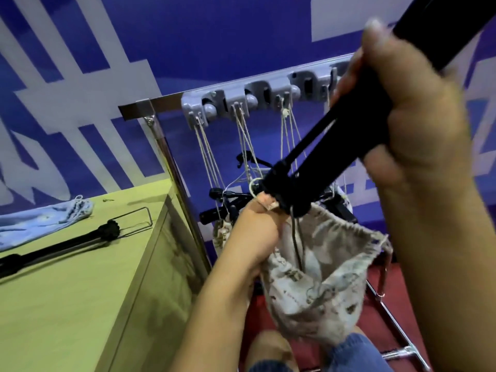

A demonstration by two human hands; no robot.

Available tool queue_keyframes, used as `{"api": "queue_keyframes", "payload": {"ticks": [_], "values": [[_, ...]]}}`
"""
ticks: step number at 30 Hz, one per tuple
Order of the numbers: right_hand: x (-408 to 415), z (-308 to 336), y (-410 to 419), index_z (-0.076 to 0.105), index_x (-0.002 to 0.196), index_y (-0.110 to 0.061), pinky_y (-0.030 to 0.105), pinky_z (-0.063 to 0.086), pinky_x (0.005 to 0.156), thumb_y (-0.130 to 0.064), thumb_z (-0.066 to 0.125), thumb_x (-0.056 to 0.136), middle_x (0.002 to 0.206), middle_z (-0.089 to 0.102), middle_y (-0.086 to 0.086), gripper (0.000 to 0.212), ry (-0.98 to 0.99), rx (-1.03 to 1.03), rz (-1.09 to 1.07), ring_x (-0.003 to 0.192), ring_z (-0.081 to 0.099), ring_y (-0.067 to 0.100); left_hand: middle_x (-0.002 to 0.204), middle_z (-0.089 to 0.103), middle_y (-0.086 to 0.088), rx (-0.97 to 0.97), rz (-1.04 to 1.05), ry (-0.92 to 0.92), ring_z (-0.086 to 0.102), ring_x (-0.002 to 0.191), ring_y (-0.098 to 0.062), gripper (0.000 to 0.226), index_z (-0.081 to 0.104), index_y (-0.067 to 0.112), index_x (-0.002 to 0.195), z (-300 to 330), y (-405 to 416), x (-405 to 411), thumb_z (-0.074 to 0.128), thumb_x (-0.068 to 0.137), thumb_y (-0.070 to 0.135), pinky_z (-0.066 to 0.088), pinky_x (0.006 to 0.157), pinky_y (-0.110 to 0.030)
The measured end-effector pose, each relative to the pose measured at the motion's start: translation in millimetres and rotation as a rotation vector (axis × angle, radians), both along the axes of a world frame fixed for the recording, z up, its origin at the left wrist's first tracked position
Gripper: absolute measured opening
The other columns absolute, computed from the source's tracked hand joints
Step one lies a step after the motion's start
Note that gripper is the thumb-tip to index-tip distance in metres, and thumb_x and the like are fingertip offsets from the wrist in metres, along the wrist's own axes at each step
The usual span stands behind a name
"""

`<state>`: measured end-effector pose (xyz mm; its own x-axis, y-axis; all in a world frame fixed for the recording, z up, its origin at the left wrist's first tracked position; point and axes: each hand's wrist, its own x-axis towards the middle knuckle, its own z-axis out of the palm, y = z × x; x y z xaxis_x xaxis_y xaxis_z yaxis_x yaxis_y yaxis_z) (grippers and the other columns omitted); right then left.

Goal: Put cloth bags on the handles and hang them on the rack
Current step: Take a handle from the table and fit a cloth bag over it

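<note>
My right hand (408,124) grips a black handle (357,124) held diagonally, its lower end pointing down into a beige printed cloth bag (322,285). The handle's wire frame sits inside the bag's open mouth. My left hand (255,232) pinches the bag's rim and its white drawstring beside the handle's black knob (281,189). Behind them a grey rack (257,100) with hooks carries several bagged handles hanging by strings (241,146). A second black handle (67,242) with a wire frame lies on the table, next to a light blue cloth bag (40,218).
A yellow-green table (80,304) fills the lower left, its edge close to my left forearm. The rack's chrome post (174,167) stands beside the table corner, and chrome base bars (397,331) cross red floor at lower right. A blue and white wall stands behind.
</note>
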<state>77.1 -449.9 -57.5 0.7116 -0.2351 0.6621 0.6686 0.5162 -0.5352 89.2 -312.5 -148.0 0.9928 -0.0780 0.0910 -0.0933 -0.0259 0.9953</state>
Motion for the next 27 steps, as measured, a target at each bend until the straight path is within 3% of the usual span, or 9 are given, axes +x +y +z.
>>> {"api": "queue_keyframes", "payload": {"ticks": [3, 5, 7, 10, 13, 15, 19, 23, 27], "values": [[0, -14, 10, 0.055, 0.074, -0.011, 0.029, 0.048, 0.06, -0.007, 0.063, 0.086, 0.063, 0.056, 0.002, 0.014, 0.033, 0.069, -0.007, 0.056, 0.056, 0.014, 0.074, 0.068, -0.012, -0.29, -0.049, 0.191, 0.06, 0.072, -0.026, 0.012, 0.069, 0.006, 0.087, -3, 3, 4, 0.061, 0.078, 0.004, 0.049, 0.071, -0.032], [-1, -25, 13, 0.057, 0.075, -0.012, 0.029, 0.049, 0.061, -0.007, 0.063, 0.085, 0.065, 0.056, 0.003, 0.014, 0.054, 0.075, -0.011, 0.057, 0.056, 0.014, 0.089, 0.07, -0.018, -0.59, -0.245, 0.385, 0.064, 0.084, -0.031, 0.032, 0.069, 0.001, 0.096, -1, 9, 4, 0.07, 0.066, 0.014, 0.05, 0.087, -0.039], [1, -33, 10, 0.056, 0.078, -0.011, 0.029, 0.05, 0.062, -0.009, 0.064, 0.085, 0.066, 0.056, 0.003, 0.011, 0.086, 0.07, -0.014, 0.059, 0.058, 0.013, 0.098, 0.07, -0.019, -0.702, -0.274, 0.389, 0.067, 0.091, -0.03, 0.042, 0.063, 0.0, 0.107, -2, 17, 7, 0.065, 0.073, 0.025, 0.05, 0.089, -0.04], [-1, -40, 4, 0.057, 0.079, -0.012, 0.029, 0.051, 0.064, -0.013, 0.066, 0.082, 0.067, 0.058, 0.003, 0.011, 0.147, 0.048, -0.041, 0.06, 0.059, 0.013, 0.117, 0.057, -0.028, -0.728, -0.145, 0.247, 0.057, 0.11, -0.038, 0.049, 0.051, -0.005, 0.118, 0, 25, 11, 0.06, 0.08, 0.024, 0.041, 0.102, -0.052], [0, -45, 2, 0.056, 0.088, -0.009, 0.026, 0.052, 0.061, -0.023, 0.073, 0.074, 0.061, 0.062, -0.003, 0.027, 0.246, -0.005, -0.08, 0.057, 0.061, 0.011, 0.08, 0.061, -0.012, -0.579, -0.037, -0.002, 0.059, 0.074, -0.024, 0.013, 0.055, 0.009, 0.084, 10, 20, 5, 0.058, 0.077, 0.02, 0.05, 0.079, -0.037], [3, -54, 12, 0.055, 0.091, -0.009, 0.023, 0.052, 0.06, -0.029, 0.075, 0.071, 0.061, 0.065, -0.004, 0.035, 0.321, -0.056, -0.091, 0.057, 0.064, 0.009, 0.076, 0.064, -0.008, -0.493, -0.095, -0.091, 0.059, 0.072, -0.021, 0.009, 0.058, 0.01, 0.082, 16, 11, -1, 0.06, 0.081, 0.018, 0.05, 0.073, -0.031], [5, -80, 35, 0.057, 0.083, -0.024, 0.02, 0.05, 0.069, -0.061, 0.071, 0.066, 0.085, 0.068, -0.001, 0.043, 0.447, -0.351, -0.244, 0.076, 0.064, 0.003, 0.078, 0.064, -0.009, -0.509, -0.152, -0.089, 0.058, 0.076, -0.021, 0.008, 0.06, 0.012, 0.081, 21, 0, -4, 0.059, 0.086, 0.017, 0.049, 0.076, -0.033], [9, -93, 34, 0.058, 0.08, -0.041, 0.022, 0.046, 0.077, -0.061, 0.063, 0.066, 0.096, 0.064, 0.003, 0.025, 0.416, -0.658, -0.345, 0.091, 0.06, 0.008, 0.076, 0.062, -0.011, -0.531, -0.135, -0.104, 0.059, 0.073, -0.022, 0.009, 0.055, 0.009, 0.082, 18, 5, -4, 0.056, 0.084, 0.017, 0.053, 0.07, -0.029], [5, -96, 38, 0.046, 0.101, -0.036, 0.012, 0.044, 0.079, -0.056, 0.068, 0.06, 0.099, 0.06, -0.012, 0.051, 0.322, -0.555, -0.24, 0.09, 0.059, -0.006, 0.075, 0.065, -0.011, -0.574, -0.159, -0.11, 0.064, 0.068, -0.02, 0.009, 0.055, 0.009, 0.084, 16, 9, -4, 0.059, 0.085, 0.017, 0.055, 0.069, -0.03]]}}
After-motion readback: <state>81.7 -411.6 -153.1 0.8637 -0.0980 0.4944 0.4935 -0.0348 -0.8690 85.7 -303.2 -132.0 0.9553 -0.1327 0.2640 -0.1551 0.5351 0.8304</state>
